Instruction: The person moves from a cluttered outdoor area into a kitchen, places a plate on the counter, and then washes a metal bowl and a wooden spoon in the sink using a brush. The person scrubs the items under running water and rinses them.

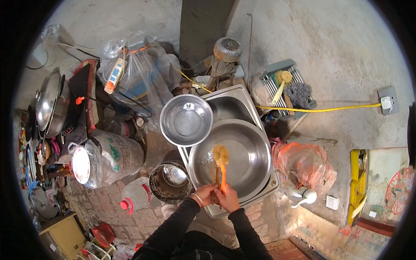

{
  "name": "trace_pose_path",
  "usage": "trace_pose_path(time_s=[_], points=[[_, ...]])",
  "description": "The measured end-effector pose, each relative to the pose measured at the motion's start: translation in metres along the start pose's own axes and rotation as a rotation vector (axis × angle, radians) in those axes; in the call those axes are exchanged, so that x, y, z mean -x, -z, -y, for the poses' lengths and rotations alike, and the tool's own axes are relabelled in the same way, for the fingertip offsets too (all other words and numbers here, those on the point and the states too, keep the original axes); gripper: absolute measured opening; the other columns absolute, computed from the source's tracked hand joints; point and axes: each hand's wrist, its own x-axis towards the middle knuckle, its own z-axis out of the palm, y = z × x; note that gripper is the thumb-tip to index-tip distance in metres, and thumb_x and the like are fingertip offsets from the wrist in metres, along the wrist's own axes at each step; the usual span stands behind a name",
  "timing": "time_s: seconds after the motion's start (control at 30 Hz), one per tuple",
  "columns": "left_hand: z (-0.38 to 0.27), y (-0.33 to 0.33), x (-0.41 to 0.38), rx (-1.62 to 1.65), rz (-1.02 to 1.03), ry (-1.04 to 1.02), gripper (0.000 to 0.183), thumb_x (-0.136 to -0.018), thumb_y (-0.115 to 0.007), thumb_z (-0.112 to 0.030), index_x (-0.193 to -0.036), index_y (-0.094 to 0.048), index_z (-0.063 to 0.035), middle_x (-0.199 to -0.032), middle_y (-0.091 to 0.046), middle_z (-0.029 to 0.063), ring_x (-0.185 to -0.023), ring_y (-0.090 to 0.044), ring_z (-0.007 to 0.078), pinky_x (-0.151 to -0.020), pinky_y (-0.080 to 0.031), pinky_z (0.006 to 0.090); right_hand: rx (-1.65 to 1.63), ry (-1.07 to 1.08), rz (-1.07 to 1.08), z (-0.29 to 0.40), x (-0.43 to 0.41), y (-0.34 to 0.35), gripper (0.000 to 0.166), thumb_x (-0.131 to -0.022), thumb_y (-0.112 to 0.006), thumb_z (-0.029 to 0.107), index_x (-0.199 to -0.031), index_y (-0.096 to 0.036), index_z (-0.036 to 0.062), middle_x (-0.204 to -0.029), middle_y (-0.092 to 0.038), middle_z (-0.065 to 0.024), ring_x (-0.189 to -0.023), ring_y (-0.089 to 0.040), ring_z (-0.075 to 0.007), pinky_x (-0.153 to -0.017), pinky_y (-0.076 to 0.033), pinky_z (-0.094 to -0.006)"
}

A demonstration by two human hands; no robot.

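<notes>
My left hand [204, 194] grips a few thin brown sticks [213, 178], which look like chopsticks. In my right hand [228, 197] is the orange handle of a scrub brush [222, 170]. Its tan bristle head [221, 154] lies against the far ends of the sticks. Both hands meet over the near rim of a large stainless steel basin [250, 175], which rests in a metal sink [246, 95]. Whether the basin holds water is hard to tell. A smaller steel bowl [186, 120] overlaps the far left of the basin and the sink's left edge.
Left of the sink stand a blackened metal pot [156, 188], a clear plastic jug [136, 194] and a woven sack [125, 154]. Beyond it is a rusty motor pump [224, 58]. A wall rack [276, 66] holds another brush; a yellow cable [328, 109] crosses the wall.
</notes>
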Motion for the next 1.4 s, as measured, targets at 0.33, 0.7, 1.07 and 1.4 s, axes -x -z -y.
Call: trace_pose_path(time_s=[0.33,0.7,1.07,1.4], points=[[-0.016,-0.01,0.028,-0.087,-0.107,-0.083,0.024,-0.092,-0.044,-0.01,-0.116,-0.04,-0.0113,-0.098,-0.059,0.0161,-0.089,-0.062,0.0291,-0.075,-0.054,0.044,0.127,-0.084,-0.202,-0.05,-0.017,0.036,0.031,-0.089,-0.047,0.033,-0.085,-0.053,0.0028,-0.062,-0.062,-0.011,-0.064,-0.061,-0.0338,-0.061,-0.046,-0.045],[-0.027,-0.004,0.039,-0.166,-0.2,-0.128,0.021,-0.093,-0.043,-0.016,-0.111,-0.04,-0.0067,-0.088,-0.061,0.0144,-0.073,-0.064,0.0221,-0.063,-0.057,0.0358,-0.195,-0.46,-0.04,-0.085,-0.077,0.032,0.025,-0.088,-0.048,0.023,-0.083,-0.055,-0.0004,-0.065,-0.06,-0.0106,-0.05,-0.056,-0.0163,-0.044,-0.043,-0.0322],[-0.03,-0.005,0.044,-0.509,-0.455,-0.129,0.024,-0.092,-0.043,-0.024,-0.097,-0.049,-0.0019,-0.069,-0.059,0.0082,-0.048,-0.054,0.0124,-0.039,-0.043,0.0251,0.359,-0.157,0.101,-0.039,0.001,-0.008,0.035,-0.093,-0.035,0.031,-0.09,-0.052,0.0001,-0.078,-0.06,-0.0235,-0.074,-0.056,-0.0456,-0.066,-0.042,-0.054],[-0.037,0.0,0.042,-0.666,-0.388,-0.088,0.02,-0.093,-0.043,-0.02,-0.095,-0.05,-0.0012,-0.068,-0.057,0.0074,-0.048,-0.048,0.0095,-0.037,-0.036,0.0216,0.507,-0.083,0.123,-0.031,-0.068,0.01,0.035,-0.092,-0.036,0.032,-0.089,-0.051,0.0007,-0.073,-0.061,-0.0232,-0.069,-0.059,-0.0431,-0.063,-0.045,-0.0541]])
